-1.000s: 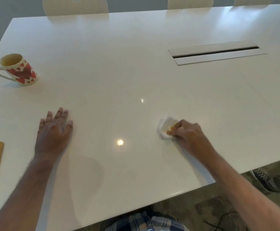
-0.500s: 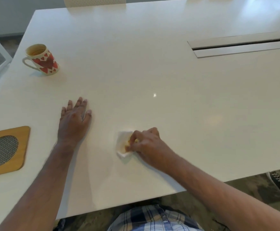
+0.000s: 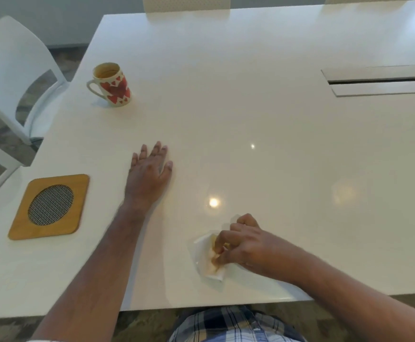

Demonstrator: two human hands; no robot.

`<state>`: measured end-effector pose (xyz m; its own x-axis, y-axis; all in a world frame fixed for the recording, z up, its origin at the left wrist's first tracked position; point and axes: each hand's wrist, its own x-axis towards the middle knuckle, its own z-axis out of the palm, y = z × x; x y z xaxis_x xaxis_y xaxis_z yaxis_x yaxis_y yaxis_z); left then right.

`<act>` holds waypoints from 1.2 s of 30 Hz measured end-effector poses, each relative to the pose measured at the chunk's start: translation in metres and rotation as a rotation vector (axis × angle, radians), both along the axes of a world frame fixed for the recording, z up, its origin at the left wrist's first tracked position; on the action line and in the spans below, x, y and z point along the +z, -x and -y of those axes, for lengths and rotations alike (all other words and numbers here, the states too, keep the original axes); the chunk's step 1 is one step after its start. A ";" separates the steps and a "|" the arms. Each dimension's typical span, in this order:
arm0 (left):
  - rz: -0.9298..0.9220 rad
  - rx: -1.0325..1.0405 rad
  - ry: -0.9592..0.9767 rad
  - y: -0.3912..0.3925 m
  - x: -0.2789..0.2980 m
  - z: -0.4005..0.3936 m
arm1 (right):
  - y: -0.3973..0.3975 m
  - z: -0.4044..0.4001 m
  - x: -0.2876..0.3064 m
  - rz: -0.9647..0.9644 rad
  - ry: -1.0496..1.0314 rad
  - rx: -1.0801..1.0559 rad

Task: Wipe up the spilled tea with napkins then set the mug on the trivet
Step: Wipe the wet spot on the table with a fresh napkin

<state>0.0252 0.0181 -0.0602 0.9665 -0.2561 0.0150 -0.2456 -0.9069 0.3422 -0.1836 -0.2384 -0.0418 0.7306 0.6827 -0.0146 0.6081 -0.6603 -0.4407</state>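
Fingers of my right hand (image 3: pixel 246 245) curl round a crumpled white napkin (image 3: pixel 207 257), stained tea-brown, pressing it onto the white table (image 3: pixel 251 107) near the front edge. My left hand (image 3: pixel 148 175) lies flat, fingers straight, well to the left of it. Beyond that hand stands the heart-patterned mug (image 3: pixel 111 83), upright; the wooden trivet (image 3: pixel 49 206) lies just left of my left wrist, bare.
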 end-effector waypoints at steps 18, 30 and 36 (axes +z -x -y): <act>-0.049 -0.007 -0.028 0.001 -0.005 -0.051 | -0.126 -0.003 0.003 0.124 -0.081 -0.454; 0.025 0.059 -0.067 0.003 -0.014 -0.063 | -0.041 -0.057 -0.015 0.112 -0.051 0.112; 0.018 0.053 -0.065 0.001 -0.010 -0.064 | -0.124 -0.066 -0.003 0.109 -0.117 -0.083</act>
